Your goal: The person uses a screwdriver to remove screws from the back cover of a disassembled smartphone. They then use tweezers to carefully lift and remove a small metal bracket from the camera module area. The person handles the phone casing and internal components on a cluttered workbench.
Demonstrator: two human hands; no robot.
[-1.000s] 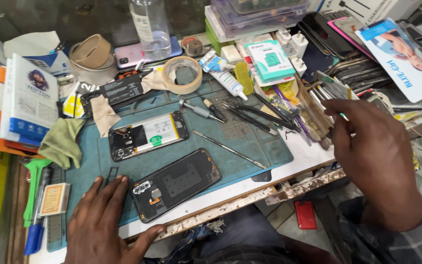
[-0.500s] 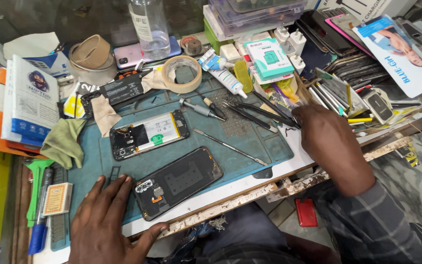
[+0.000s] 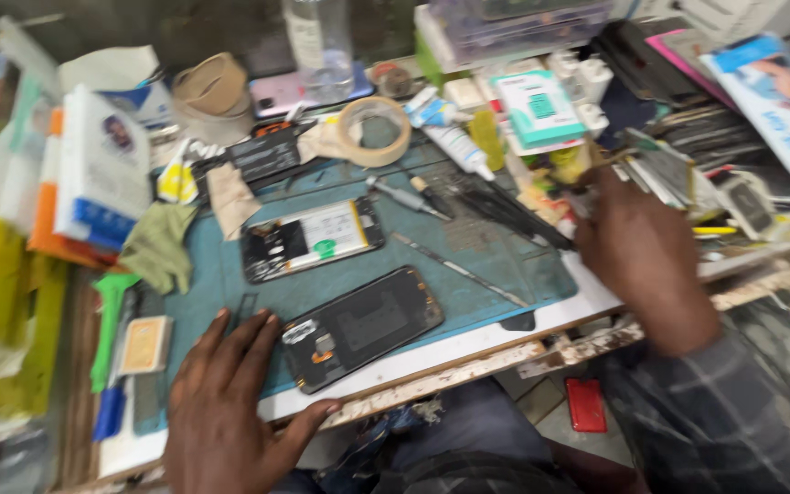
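The right hand [image 3: 642, 247] has moved from the desk's [image 3: 468, 352] right edge in to the tool pile; its grip cannot be told. The left hand [image 3: 226, 402] stays flat, fingers spread, beside the opened phone [image 3: 363, 327].

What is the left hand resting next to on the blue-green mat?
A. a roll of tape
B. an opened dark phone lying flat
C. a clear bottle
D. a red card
B: the left hand lies flat on the mat with its fingers right beside the opened dark phone, while the roll of tape and the clear bottle sit far back on the bench.
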